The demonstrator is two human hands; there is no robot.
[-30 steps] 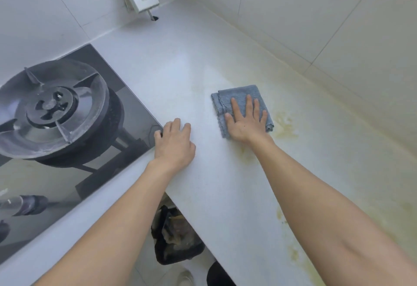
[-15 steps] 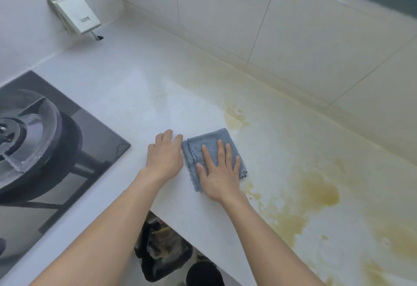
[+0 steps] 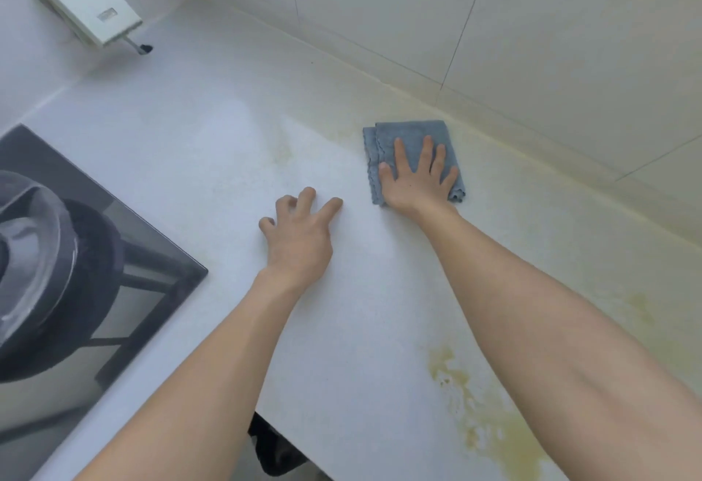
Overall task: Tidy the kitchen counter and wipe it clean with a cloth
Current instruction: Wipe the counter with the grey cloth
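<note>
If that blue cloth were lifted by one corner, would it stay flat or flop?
The blue cloth would likely flop: its folded layers and wavy edge look soft. It probably weighs little, being thin under the right hand. Pushed, it should slide easily on the smooth counter.

Both forearms are bare to the frame's edge, no sleeves showing; the left hand (image 3: 298, 232) and right hand (image 3: 416, 180) wear nothing.

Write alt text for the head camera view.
A person's right hand presses a folded blue cloth flat on a white kitchen counter, near the tiled back wall. The left hand rests on the counter with fingers bent. Yellow stains lie nearer the front edge; a gas stove sits at left.
</note>
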